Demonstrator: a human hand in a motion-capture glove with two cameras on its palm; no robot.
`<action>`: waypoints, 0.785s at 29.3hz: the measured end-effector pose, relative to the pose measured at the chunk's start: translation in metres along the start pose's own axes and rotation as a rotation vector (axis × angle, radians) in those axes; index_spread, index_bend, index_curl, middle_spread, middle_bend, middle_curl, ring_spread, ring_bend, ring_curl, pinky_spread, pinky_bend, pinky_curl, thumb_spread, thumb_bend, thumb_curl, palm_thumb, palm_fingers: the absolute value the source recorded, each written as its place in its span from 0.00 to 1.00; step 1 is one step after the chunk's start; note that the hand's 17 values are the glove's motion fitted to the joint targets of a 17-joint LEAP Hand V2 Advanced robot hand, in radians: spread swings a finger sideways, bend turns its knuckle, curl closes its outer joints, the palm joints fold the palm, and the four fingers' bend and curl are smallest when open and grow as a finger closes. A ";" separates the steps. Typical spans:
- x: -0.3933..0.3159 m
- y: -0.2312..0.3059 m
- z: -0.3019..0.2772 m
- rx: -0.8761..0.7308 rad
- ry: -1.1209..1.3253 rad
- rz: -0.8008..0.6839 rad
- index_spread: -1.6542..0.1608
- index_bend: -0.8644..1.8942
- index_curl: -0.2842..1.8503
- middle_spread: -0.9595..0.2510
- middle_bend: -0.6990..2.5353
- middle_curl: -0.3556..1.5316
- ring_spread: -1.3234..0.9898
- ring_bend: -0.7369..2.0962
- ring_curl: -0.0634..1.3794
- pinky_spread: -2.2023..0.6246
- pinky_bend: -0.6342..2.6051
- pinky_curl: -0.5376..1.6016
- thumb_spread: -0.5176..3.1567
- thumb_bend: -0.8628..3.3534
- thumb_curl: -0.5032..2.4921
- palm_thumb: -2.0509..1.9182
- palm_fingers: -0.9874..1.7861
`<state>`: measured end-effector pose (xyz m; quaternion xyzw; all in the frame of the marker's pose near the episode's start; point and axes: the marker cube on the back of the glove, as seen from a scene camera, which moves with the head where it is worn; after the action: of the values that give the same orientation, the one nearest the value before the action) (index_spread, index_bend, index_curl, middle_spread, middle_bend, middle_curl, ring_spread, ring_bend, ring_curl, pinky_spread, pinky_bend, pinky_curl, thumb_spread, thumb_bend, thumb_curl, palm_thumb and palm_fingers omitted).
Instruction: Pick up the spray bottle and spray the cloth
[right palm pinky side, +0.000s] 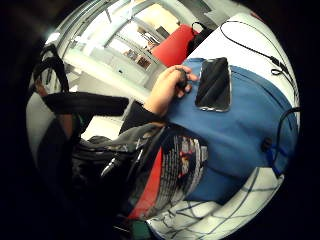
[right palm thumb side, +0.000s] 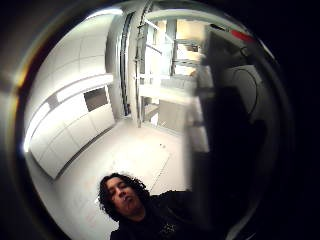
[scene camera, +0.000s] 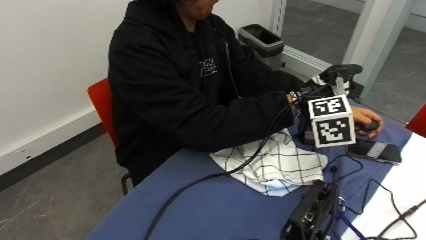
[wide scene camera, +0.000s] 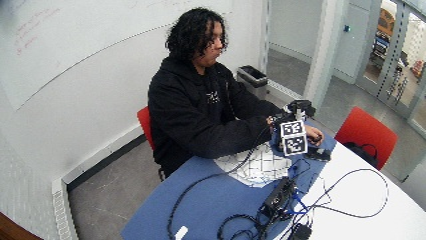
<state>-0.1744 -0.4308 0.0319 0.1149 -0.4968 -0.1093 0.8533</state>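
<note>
The spray bottle's black trigger head (scene camera: 341, 73) stands upright above the table, and my gloved right hand (scene camera: 301, 98) grips the bottle below it. The bottle's body is mostly hidden in the outside view. In the little finger side palm view its red, black and white label (right palm pinky side: 172, 172) fills the space close to the palm. The white checked cloth (scene camera: 274, 165) lies crumpled on the blue table (scene camera: 200, 205), just below and in front of the bottle; a corner of the cloth (right palm pinky side: 220, 215) shows under the bottle. The bare left hand (scene camera: 365, 122) rests on the table beyond, holding a small black object.
A dark phone (scene camera: 376, 150) lies beside the left hand. A black box (scene camera: 313, 212) and several cables (scene camera: 373, 200) sit at the near table edge. A bin (scene camera: 263, 39) stands behind the person, and a red chair (wide scene camera: 363, 132) is at the table's far side.
</note>
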 end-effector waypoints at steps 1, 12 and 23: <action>0.001 0.000 0.001 0.001 0.002 0.001 0.77 0.40 0.47 0.65 0.41 0.52 0.49 0.50 0.41 0.69 0.34 0.47 0.30 0.20 0.49 0.77 0.83; 0.005 -0.002 0.002 0.010 0.006 0.022 0.77 0.41 0.47 0.64 0.41 0.53 0.49 0.51 0.41 0.69 0.34 0.47 0.29 0.20 0.49 0.77 0.83; 0.008 0.003 0.005 -0.012 -0.042 0.060 0.76 0.42 0.47 0.63 0.41 0.53 0.48 0.51 0.41 0.68 0.34 0.47 0.29 0.20 0.50 0.76 0.83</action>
<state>-0.1747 -0.4311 0.0422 0.0926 -0.5172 -0.0892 0.8461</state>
